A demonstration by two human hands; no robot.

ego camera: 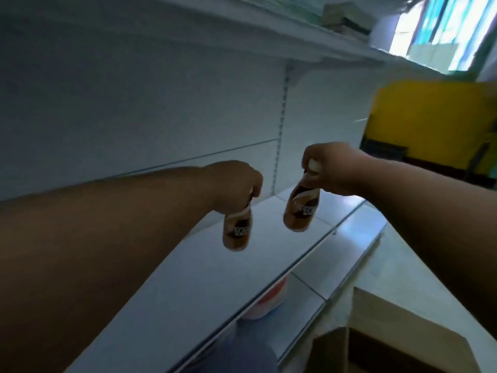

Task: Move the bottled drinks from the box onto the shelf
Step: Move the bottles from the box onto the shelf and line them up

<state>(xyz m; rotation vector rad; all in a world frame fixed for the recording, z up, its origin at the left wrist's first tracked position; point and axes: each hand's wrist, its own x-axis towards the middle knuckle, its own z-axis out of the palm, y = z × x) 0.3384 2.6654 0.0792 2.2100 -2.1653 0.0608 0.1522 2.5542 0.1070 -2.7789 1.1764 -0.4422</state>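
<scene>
Our left hand gripped the neck and cap of one coffee drink bottle, fingers curled round the top so that the cap was hidden. Our right hand pinched the pale cap of a second coffee bottle, which hung tilted with its base swung toward the left bottle. The two bottles were near each other but apart, and both were held above the white shelf, neither yet touching it.

We judged each bottle to be small, rigid and moderately heavy for its size, since both looked full of brown liquid. The printed sleeve appeared smooth and possibly slippery, so the narrow neck under the cap seemed the securest hold; the tilted bottle would have needed righting before it was set on its base. Whether the bottles were glass or plastic could not be told.

The cardboard box stood open at lower right, beside the shelf edge; its interior was dark, and we could not tell what remained in it. Under the shelf a red-and-white tub showed partly. On the upper shelf lay blurred packages.
</scene>
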